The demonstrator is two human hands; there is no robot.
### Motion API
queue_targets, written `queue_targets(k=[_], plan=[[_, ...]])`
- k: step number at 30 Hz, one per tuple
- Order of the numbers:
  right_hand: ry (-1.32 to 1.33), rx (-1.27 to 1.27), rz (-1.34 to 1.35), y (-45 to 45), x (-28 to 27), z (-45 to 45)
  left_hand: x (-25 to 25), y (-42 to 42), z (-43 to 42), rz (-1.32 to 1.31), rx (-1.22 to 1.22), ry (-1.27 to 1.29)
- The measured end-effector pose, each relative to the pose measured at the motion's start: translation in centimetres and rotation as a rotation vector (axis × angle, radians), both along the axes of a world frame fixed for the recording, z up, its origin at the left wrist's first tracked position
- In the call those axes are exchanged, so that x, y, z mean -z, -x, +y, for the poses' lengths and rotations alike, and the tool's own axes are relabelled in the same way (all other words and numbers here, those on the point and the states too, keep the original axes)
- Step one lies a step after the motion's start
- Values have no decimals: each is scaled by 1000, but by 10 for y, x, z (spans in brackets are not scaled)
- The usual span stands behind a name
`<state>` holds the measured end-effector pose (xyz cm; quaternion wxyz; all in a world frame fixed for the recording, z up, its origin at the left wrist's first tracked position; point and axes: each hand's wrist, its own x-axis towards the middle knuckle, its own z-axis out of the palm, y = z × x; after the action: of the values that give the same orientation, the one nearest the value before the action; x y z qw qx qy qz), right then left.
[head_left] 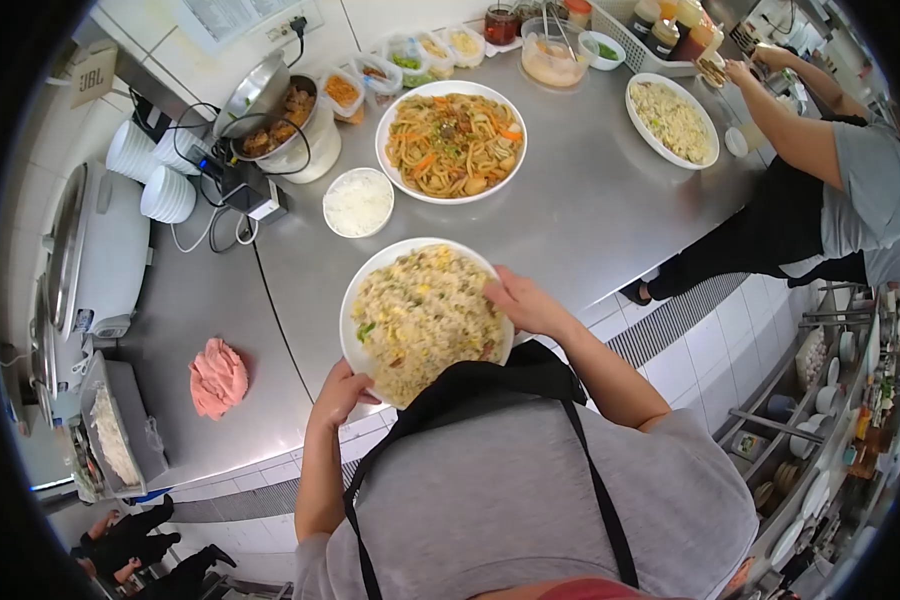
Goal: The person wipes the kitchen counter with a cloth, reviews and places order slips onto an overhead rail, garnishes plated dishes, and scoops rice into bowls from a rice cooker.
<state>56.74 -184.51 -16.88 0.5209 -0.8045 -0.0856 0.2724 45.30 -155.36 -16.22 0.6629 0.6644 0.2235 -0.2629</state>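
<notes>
A large white plate of fried rice (425,315) is held close in front of my body, over the near edge of the steel counter. My left hand (342,393) grips its lower left rim. On the right side, my right hand (525,302) is closed on the rim with the thumb over the edge. Just beyond the plate stands a small bowl of white rice (359,203). Farther back is a big plate of fried noodles (452,146). The undersides of both hands' grips are hidden.
A second plate of fried rice (672,122) stands at the back right, near a co-worker (820,190). A pink cloth (218,378) lies on the left. Stacked white bowls (167,194), a power bank with cables (248,190) and tubs of toppings (402,54) line the back left.
</notes>
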Motion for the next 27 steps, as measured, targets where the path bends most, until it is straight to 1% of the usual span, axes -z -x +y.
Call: queue_targets(k=[1, 3, 4, 6, 7, 9, 11, 12, 14, 15, 17, 18, 19, 20, 21, 23, 24, 25, 26, 27], plan=[[3, 3, 8, 2, 4, -7, -3, -8, -6, 8, 3, 3], [63, 90, -325, 4, 15, -34, -13, -28, -27, 19, 321, -223], [115, 133, -307, 2, 23, -48, -13, -40, -37, 18, 321, -220], [175, 213, -316, 0, 21, -76, -9, -61, -53, -79, 680, -505], [184, 250, -347, -1, 14, -87, -8, -68, -57, -82, 674, -504], [200, 286, -329, -10, 12, -109, -5, -81, -60, -245, 490, -225], [216, 312, -312, -17, 13, -121, 16, -99, -40, -582, 412, -405], [218, 298, -317, -19, 17, -123, 27, -106, -36, -585, 402, -411], [208, 279, -335, -23, 24, -117, 38, -120, -28, -403, -358, -166], [224, 299, -350, -20, 28, -108, 34, -128, -25, -419, -367, -171], [236, 314, -369, -13, 28, -88, 28, -137, -23, -458, -751, 214], [178, 338, -362, -11, 27, -75, 27, -141, -21, -466, -757, 214], [120, 360, -357, -10, 25, -64, 26, -146, -20, -465, -745, 270], [116, 353, -363, -11, 26, -54, 26, -151, -18, -462, -731, 326], [109, 348, -391, -12, 28, -45, 29, -155, -15, -469, -736, 324], [95, 340, -425, -17, 33, -28, 35, -165, -5, -451, -667, 296], [150, 323, -428, -22, 35, -23, 36, -170, 1, -454, -676, 296], [208, 300, -433, -28, 37, -20, 36, -175, 7, -434, -629, 275], [210, 277, -440, -34, 40, -18, 37, -179, 13, -416, -589, 253], [147, 277, -428, -41, 44, -15, 36, -181, 18, -420, -619, 255]])
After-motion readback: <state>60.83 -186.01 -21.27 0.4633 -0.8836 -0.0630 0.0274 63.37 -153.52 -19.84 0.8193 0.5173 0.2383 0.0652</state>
